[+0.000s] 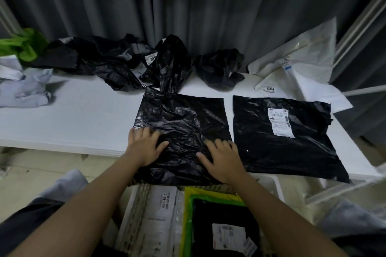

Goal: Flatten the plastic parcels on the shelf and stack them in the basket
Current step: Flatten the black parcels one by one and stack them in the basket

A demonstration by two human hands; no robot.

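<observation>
Straight, spread fingers point(146, 131) of the left hand point(144, 146) and the right hand point(221, 159) are pressing flat on a black parcel point(183, 129) lying at the white shelf's point(69, 119) front edge; a labelled black parcel point(282, 137) is lying just beside it; the basket point(133, 210) is sitting below, holding stacked parcels point(221, 225).
</observation>
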